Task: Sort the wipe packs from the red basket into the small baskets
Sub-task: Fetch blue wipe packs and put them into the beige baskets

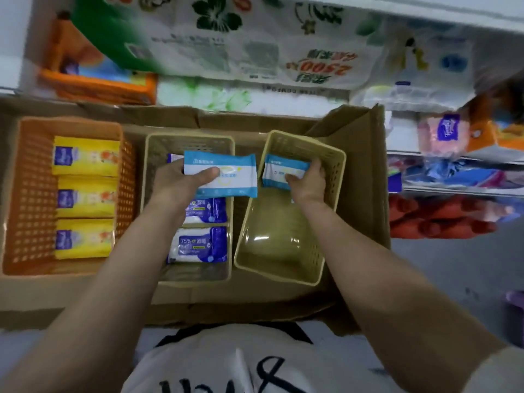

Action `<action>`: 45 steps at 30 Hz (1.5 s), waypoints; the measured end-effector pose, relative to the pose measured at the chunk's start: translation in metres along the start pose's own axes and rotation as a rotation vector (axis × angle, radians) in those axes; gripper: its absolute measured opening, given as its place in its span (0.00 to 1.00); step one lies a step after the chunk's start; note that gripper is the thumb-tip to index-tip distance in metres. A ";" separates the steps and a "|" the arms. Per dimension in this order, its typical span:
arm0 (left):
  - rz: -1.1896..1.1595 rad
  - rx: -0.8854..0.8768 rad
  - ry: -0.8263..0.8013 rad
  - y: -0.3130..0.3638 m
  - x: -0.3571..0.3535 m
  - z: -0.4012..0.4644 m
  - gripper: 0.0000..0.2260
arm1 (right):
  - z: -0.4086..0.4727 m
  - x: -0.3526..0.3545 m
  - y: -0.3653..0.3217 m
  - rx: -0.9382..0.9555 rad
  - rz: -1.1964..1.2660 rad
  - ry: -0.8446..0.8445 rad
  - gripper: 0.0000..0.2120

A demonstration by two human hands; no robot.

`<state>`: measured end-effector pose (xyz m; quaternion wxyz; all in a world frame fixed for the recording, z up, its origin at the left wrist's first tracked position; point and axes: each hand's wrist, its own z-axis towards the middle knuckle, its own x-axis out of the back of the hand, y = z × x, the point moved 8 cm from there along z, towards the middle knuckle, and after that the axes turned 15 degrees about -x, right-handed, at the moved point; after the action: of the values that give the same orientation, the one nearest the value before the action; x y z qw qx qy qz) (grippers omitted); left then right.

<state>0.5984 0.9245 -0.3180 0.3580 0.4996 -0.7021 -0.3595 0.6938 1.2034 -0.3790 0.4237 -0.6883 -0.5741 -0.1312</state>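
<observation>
Now both hands are up over the cardboard box (354,154), each with a light-blue wipe pack. The left hand (175,184) grips the larger blue pack (224,173) with the thumb curled over its front face and the fingers behind it, holding it flat above the far end of the middle beige basket (150,177). The right hand (307,181) pinches the smaller blue pack (283,173) by its near edge, fingers curled round it, just inside the far end of the right beige basket (331,199).

That right basket sits askew, turned a little against its neighbour, and its glossy floor shows bare below the hand. In the middle basket lie two white-and-purple wipe packs (198,245) one behind the other, the farther one partly hidden under the left hand's pack, and a sliver of a third purple pack peeks out at the far end.

Over on the left, the orange basket (31,194) holds three yellow wipe packs (85,197) lined up in a neat row from far to near. All three baskets stand side by side in the cardboard box. Behind it, shelves (442,154) carry blurred bundles of tissue and paper goods. No red basket shows in this view.
</observation>
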 end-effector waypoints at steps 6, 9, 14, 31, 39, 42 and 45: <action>-0.010 0.015 0.004 -0.013 -0.011 -0.007 0.17 | -0.002 -0.002 -0.001 0.123 -0.156 0.111 0.31; 0.012 0.007 0.009 -0.013 -0.021 -0.008 0.17 | 0.005 -0.013 0.000 0.122 -0.302 -0.070 0.24; 0.033 -0.015 -0.057 -0.008 -0.053 -0.012 0.12 | -0.012 0.017 -0.024 0.068 0.119 -0.319 0.17; 0.783 -0.289 -0.029 0.003 -0.080 -0.018 0.09 | -0.031 0.040 -0.019 0.286 -0.430 -0.226 0.17; 0.535 -0.139 -0.030 -0.020 -0.064 -0.020 0.07 | -0.021 -0.006 -0.014 0.320 -0.632 -0.231 0.15; 0.475 -0.100 -0.043 -0.022 -0.063 -0.019 0.07 | -0.014 -0.018 -0.009 0.325 -0.702 -0.192 0.15; 0.452 -0.084 -0.053 -0.022 -0.064 -0.019 0.08 | -0.016 -0.022 -0.002 0.365 -0.770 -0.059 0.18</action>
<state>0.6405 0.9772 -0.3369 0.4315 0.3045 -0.7897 -0.3123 0.6897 1.1767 -0.3834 0.4420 -0.3408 -0.8149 -0.1564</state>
